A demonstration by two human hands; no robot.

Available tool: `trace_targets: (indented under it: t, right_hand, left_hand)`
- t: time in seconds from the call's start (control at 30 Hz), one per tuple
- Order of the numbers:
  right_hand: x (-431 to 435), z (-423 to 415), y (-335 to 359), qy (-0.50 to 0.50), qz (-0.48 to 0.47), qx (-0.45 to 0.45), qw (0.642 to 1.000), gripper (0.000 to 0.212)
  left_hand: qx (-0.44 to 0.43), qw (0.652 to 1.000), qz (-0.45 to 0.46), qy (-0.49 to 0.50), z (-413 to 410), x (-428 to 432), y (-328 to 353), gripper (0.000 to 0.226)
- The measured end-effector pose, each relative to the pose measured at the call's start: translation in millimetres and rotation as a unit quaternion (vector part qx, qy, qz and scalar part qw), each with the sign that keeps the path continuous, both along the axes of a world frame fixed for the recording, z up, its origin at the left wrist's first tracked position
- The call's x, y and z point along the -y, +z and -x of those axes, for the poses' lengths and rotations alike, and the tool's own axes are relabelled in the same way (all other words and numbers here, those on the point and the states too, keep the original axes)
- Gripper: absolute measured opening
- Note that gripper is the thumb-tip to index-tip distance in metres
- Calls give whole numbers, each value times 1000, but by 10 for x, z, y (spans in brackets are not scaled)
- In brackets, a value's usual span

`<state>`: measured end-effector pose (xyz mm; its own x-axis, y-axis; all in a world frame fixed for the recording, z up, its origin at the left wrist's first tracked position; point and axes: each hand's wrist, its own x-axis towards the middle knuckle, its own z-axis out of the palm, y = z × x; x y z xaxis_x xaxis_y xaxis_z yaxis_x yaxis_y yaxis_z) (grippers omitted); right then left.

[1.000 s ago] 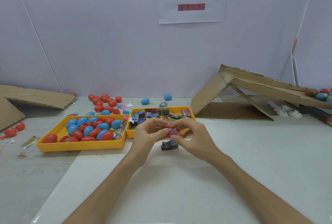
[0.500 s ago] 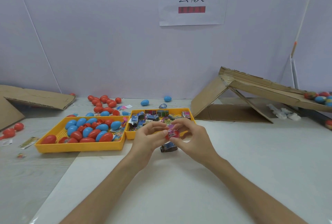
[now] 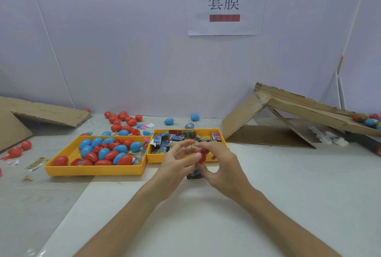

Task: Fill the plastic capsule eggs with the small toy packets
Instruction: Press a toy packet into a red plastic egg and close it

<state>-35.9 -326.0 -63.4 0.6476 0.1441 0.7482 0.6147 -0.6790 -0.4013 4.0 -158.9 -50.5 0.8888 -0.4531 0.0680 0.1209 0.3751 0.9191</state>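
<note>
Indoors, just before the yellow packet tray (image 3: pixel 154 158), my right hand (image 3: pixel 224 167) is gripping a red capsule egg (image 3: pixel 202 157); my loosely spread left hand (image 3: pixel 175 165) is touching it, the white table (image 3: pixel 288 184) spreading wide nearside of the tray.

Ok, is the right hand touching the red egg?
Touching. The head view shows the right hand pinching the red egg, no gap.

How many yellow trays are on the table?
2. The left tray holds red and blue eggs; the right tray, right beside it, holds toy packets, its front partly hidden by the left hand and right hand. No others visible.
</note>
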Motion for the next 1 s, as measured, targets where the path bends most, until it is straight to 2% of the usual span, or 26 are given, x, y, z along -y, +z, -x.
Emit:
trace_targets:
  t: [0.37, 0.5, 0.73, 0.83, 0.93, 1.0]
  right_hand:
    - [-21, -24, 32, 12, -33, -23, 999, 53]
    - [11, -61, -10, 12, -33, -42, 999, 46]
    - [41, -65, -24, 6, -29, -41, 999, 37]
    - [60, -65, 12, -3, -29, -28, 999, 36]
    - [66, -67, 43, 11, -69, -32, 997, 36]
    - [38, -66, 64, 37, -157, -85, 983, 35]
  left_hand:
    - [-40, 996, 63, -49, 10, -22, 53, 62]
    - [-69, 989, 105, -77, 17, -63, 86, 64]
    - [-58, 996, 16, -71, 22, -63, 97, 61]
    - [-64, 995, 8, -69, 36, -61, 95, 58]
    - [-66, 995, 21, -74, 46, -65, 102, 55]
    - [-67, 995, 32, -70, 40, -66, 102, 51]
